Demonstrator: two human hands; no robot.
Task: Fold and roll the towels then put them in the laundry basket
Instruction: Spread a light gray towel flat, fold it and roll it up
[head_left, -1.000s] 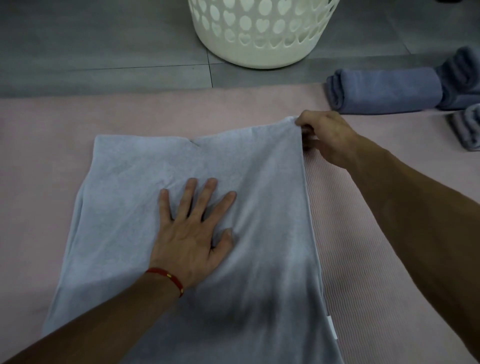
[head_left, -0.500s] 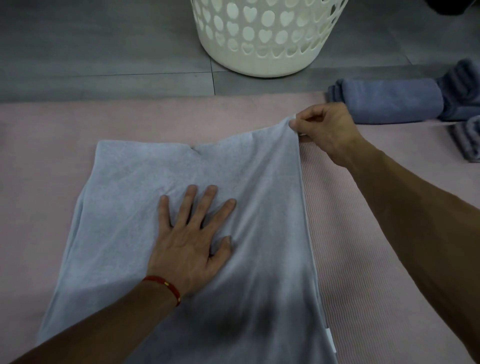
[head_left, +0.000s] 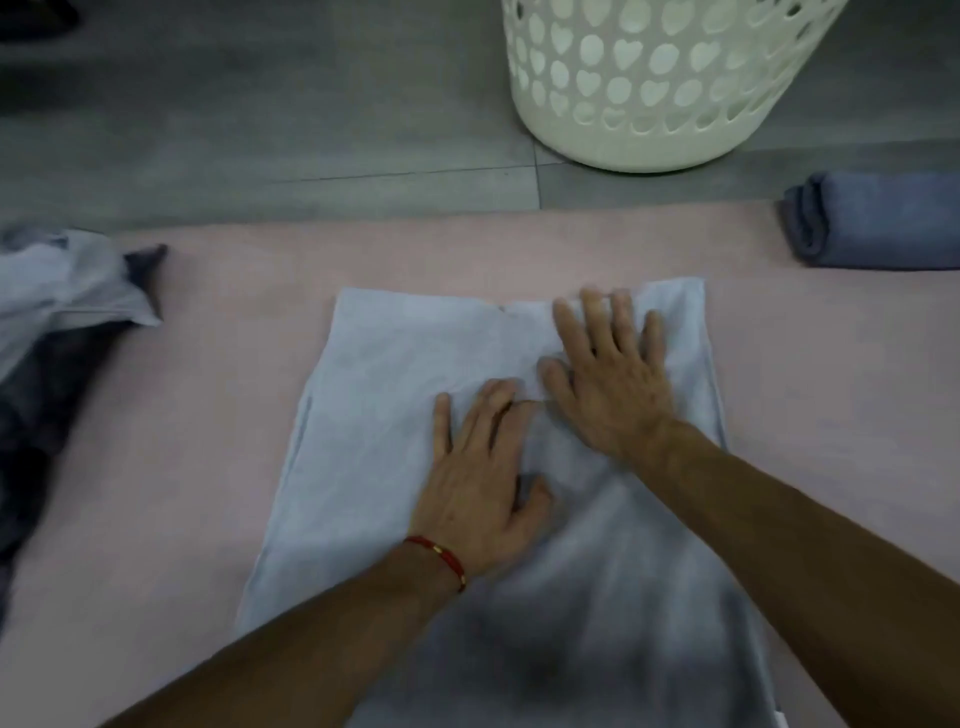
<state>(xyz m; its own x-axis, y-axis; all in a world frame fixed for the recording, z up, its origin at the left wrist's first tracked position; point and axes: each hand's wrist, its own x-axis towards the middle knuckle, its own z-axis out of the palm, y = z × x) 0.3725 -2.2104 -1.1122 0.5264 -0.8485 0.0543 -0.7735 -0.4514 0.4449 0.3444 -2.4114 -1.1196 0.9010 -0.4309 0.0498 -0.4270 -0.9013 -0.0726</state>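
Pale blue towel lies flat on the pink mat, folded lengthwise. Left hand, red bracelet at the wrist, presses palm-down at the towel's middle, fingers straight and spread. Right hand lies flat near the far right corner, fingers extended, holding nothing. White laundry basket stands on the grey floor beyond the mat. One rolled towel at far right; unfolded towels heaped at left
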